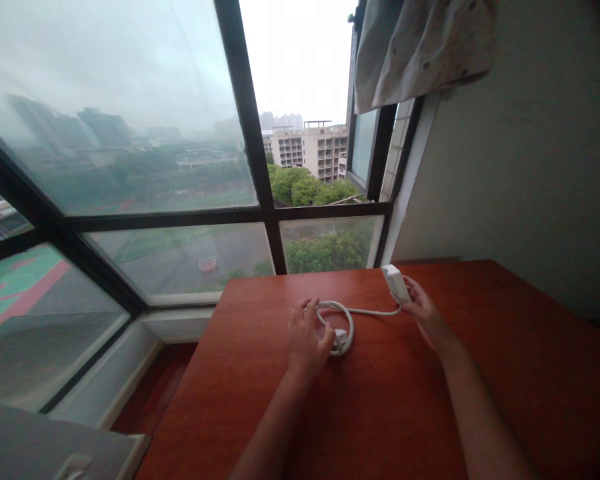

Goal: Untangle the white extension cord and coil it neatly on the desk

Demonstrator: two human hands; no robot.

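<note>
A white power strip (395,282) lies near the far edge of a reddish wooden table (390,400). Its white cable (347,319) runs left and curls into a loop with the plug at its end. My left hand (306,337) rests on the coiled cable, fingers curled over the loop. My right hand (423,310) grips the near end of the power strip, fingers wrapped round it.
A large window with dark frames (253,147) stands just beyond the table's far edge. A grey wall (530,153) runs along the right. Pale cloth (420,47) hangs above. A window ledge (145,327) lies to the left, below the table.
</note>
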